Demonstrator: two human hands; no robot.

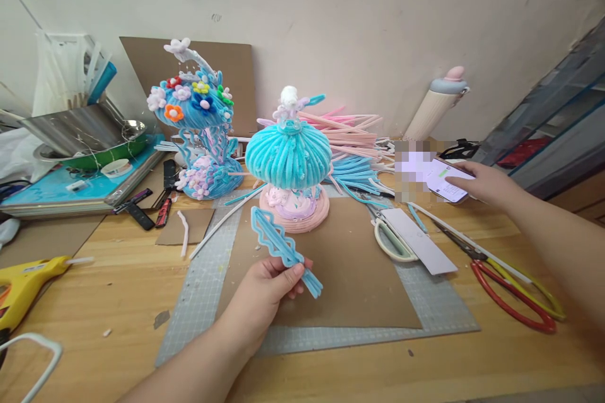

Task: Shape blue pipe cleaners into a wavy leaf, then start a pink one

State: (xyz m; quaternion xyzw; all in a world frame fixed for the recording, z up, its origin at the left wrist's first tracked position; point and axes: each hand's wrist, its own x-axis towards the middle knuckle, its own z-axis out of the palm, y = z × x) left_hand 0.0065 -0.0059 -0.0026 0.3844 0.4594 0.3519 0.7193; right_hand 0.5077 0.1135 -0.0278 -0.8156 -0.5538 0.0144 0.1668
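My left hand (pixel 278 283) is closed round a bundle of light-blue pipe cleaners (pixel 274 234), some straight and some bent in zigzags, above the brown cardboard. Just beyond it stands a pipe-cleaner lamp-like craft with a turquoise dome (pixel 289 154), a white and lilac top and a round pink base (pixel 316 217). Over at the right, my right hand (pixel 479 181) grips the edge of a smartphone (pixel 447 181) with a lit screen, its thumb or a finger lying over the glass. Part of the phone area is blurred out.
A flower-covered blue pipe-cleaner craft (pixel 193 107) stands behind left. Loose pink pipe cleaners (pixel 345 132) and blue ones (pixel 354 171) lie at the back. Red-and-yellow-handled scissors (pixel 513 296), pale-handled scissors (pixel 394 245), a yellow glue gun (pixel 33 286) and a cutting mat (pixel 189 321) are around.
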